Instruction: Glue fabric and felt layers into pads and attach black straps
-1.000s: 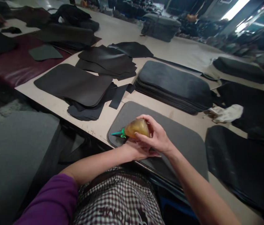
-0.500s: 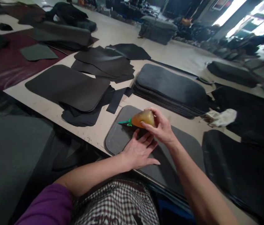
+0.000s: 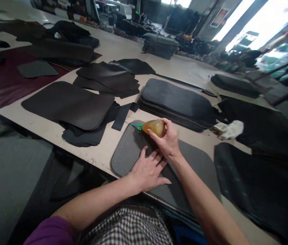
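Observation:
My right hand (image 3: 169, 137) is wrapped round a squeeze bottle of amber glue (image 3: 153, 128), tipped on its side. Its green nozzle (image 3: 137, 126) points left, at the far left edge of a grey rounded panel (image 3: 123, 154); whether the tip touches the panel I cannot tell. Flat on that same panel, just nearer to me than the bottle, lies my left hand (image 3: 149, 170) with its fingers spread and nothing held. The bottle's base is partly covered by my right fingers.
Beyond the panel stands a stack of dark rounded panels (image 3: 177, 98). Brown and black sheets (image 3: 69, 103) lie to the left, near a small black strip (image 3: 121, 117). A whitish cloth (image 3: 229, 130) and more black sheets (image 3: 248, 180) are on the right.
The bottle and my right hand have moved along the panel's left end, away from me, to its far edge. My left hand stays flat on the panel. The camera view has tilted up.

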{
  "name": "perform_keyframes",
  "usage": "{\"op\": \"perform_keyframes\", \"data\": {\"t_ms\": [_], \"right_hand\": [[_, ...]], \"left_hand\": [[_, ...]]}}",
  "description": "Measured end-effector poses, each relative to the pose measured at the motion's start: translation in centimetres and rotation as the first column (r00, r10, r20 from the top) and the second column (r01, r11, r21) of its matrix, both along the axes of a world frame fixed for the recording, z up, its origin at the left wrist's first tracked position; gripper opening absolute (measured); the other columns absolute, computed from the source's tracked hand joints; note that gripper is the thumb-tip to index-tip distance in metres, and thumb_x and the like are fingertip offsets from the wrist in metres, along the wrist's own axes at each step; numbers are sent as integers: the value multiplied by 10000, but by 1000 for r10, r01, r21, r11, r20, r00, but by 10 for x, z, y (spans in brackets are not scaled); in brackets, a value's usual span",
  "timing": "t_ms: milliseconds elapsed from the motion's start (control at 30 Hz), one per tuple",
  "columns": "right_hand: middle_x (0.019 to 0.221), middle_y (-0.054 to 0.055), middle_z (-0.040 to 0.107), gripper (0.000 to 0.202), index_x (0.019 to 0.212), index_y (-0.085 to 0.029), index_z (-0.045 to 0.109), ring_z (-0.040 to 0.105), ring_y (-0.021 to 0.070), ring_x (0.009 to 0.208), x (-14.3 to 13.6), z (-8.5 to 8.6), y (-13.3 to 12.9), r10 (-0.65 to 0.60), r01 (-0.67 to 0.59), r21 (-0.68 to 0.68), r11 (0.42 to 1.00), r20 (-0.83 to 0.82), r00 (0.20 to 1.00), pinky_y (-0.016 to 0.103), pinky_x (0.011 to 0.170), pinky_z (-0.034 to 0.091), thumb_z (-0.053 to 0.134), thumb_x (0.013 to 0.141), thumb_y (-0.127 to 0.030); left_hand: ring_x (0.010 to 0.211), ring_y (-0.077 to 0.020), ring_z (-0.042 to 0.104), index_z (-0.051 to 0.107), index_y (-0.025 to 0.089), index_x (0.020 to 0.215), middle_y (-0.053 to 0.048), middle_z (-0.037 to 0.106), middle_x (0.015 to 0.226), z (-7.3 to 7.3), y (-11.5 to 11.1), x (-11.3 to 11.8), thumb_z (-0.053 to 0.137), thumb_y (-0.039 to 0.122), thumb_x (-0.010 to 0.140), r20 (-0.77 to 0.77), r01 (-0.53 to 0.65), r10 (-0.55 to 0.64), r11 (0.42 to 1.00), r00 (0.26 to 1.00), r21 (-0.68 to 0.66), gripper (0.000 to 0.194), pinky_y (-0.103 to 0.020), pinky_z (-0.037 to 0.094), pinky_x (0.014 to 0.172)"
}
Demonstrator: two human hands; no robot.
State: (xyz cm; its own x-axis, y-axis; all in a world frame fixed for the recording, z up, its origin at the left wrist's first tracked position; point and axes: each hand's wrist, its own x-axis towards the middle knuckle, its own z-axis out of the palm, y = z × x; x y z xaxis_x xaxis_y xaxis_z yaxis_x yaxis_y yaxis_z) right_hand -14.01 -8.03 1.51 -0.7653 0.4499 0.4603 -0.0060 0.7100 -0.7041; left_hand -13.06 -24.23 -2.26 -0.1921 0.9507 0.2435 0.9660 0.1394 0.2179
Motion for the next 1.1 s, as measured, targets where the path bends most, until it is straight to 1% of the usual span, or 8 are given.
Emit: {"op": "perform_keyframes", "data": {"t_ms": [167, 300, 467, 600, 700, 800, 967, 1100], "right_hand": [[1165, 69, 629, 605, 1246, -249, 542, 643, 247, 1005, -4, 2, -5, -120, 105, -163, 981, -85, 989, 393, 870, 578, 790, 810, -587], [1106, 42, 640, 587, 1221, -261, 512, 622, 161, 677, -9, 9, 0, -126, 68, -474, 878, -93, 988, 289, 517, 519, 761, 822, -610], [978, 7, 638, 495, 1104, -250, 557, 540, 109, 532, 10, 16, 0, -119, 42, -618, 785, -84, 989, 257, 409, 422, 754, 822, -605], [959, 13, 654, 483, 1119, -253, 588, 547, 134, 568, 36, 17, -8, -63, 59, -556, 829, 13, 998, 275, 445, 441, 775, 817, -580], [1035, 34, 680, 522, 1164, -256, 610, 642, 211, 802, 53, 17, -23, 8, 32, -399, 916, 97, 995, 343, 670, 552, 794, 800, -581], [1104, 45, 688, 543, 1192, -268, 608, 656, 262, 974, 65, 15, -43, 38, 1, -258, 966, 146, 989, 414, 884, 552, 804, 789, -577], [1117, 62, 691, 544, 1195, -278, 593, 665, 284, 1002, 79, 17, -71, 106, -60, -234, 970, 190, 976, 442, 915, 548, 799, 788, -574], [1141, 66, 702, 527, 1189, -289, 603, 660, 299, 1039, 87, 21, -77, 173, -110, -263, 959, 229, 958, 479, 967, 535, 805, 789, -566]], "left_hand": [[1534, -292, 300, 481, 203, 1537, -131, 488, 1587, 0, 1, 0, 316, 747, 1010, 2, 6, -6, 1000, 1000, 13, 775, -616, 180, 1279], [1525, -300, 323, 485, 197, 1532, -144, 460, 1607, -2, 0, 0, 315, 740, 1014, -15, -4, 5, 1000, 1000, 24, 769, -619, 191, 1269], [1534, -297, 315, 471, 194, 1541, -157, 435, 1626, -6, -1, 1, 269, 731, 1025, -23, -6, 7, 999, 1000, 36, 771, -630, 224, 1250], [1544, -302, 299, 470, 201, 1544, -151, 408, 1648, -5, -2, 2, 288, 747, 1012, -17, -9, 10, 999, 1000, 38, 784, -637, 206, 1260], [1553, -327, 282, 449, 206, 1565, -145, 415, 1647, -4, -2, 2, 333, 737, 1009, -3, -1, 1, 1000, 1000, 2, 778, -657, 210, 1262], [1564, -345, 272, 402, 192, 1596, -130, 395, 1663, -8, 0, 4, 414, 692, 1013, 37, 8, -6, 999, 999, -51, 767, -600, 265, 1271], [1559, -319, 307, 391, 138, 1593, -94, 387, 1667, -28, 6, 11, 317, 363, 1085, 128, -20, 21, 1000, 992, -11, 560, -491, 263, 1313], [1487, -290, 427, 540, 269, 1492, -33, 493, 1590, -40, 11, 11, 339, 376, 1079, 177, -50, 53, 998, 983, -25, 471, -532, 379, 1274]]}}
